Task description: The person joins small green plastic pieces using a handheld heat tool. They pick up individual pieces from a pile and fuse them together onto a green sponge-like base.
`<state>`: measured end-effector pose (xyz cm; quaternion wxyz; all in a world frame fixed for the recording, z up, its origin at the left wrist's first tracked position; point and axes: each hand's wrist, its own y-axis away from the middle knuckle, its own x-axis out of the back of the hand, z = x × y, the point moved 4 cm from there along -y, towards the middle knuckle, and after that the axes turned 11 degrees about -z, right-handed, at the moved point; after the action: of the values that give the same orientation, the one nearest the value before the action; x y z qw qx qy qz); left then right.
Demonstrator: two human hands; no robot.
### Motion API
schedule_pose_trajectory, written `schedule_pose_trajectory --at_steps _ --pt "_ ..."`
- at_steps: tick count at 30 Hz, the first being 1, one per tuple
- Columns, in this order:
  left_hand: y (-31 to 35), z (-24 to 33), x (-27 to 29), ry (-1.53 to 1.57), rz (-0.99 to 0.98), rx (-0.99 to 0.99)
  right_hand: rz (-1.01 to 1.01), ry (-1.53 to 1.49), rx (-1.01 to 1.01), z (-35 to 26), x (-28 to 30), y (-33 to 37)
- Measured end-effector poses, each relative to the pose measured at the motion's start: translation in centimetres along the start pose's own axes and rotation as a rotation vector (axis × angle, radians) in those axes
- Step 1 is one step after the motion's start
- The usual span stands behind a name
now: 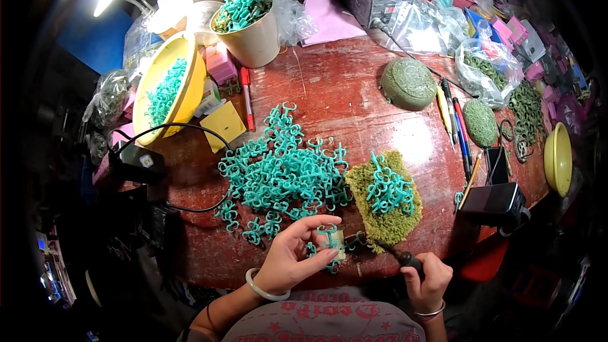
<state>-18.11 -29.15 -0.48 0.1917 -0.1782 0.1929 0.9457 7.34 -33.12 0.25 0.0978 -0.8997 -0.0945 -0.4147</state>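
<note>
Dark-handled tool point(408, 258): long axis slants away and leftward from the right hand point(432, 282), tip at the near edge of an olive, coarse-textured pad point(396, 230); contact unclear. Right fingers closed round the handle's bulbous grip. Left hand point(288, 261): thumb and index slightly parted, pinching one teal hook point(328, 235), smooth, curved, plastic-looking; its long axis runs roughly from thumb tip toward index tip. Heap of similar hooks point(278, 174) lies beyond on the scuffed red desk point(354, 98).

Smooth plastic, rough pad point(389, 228)
Teal hooks point(273, 180) at centre are seen as plastic; the glossy table point(329, 98) is perhaps painted wood.
</note>
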Motion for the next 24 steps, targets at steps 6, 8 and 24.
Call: schedule_pose_trajectory --at_steps 6,8,24 --pt "-0.1 -0.4 0.0 -0.018 0.001 -0.049 0.036 0.177 -0.117 0.8 0.7 0.2" --pt "-0.1 -0.3 0.1 -0.022 0.000 -0.060 0.045 0.148 -0.076 0.4 0.7 0.0" --pt "-0.3 -0.4 0.1 -0.051 -0.007 -0.074 -0.079 -0.036 0.058 -1.2 -1.2 -0.5"
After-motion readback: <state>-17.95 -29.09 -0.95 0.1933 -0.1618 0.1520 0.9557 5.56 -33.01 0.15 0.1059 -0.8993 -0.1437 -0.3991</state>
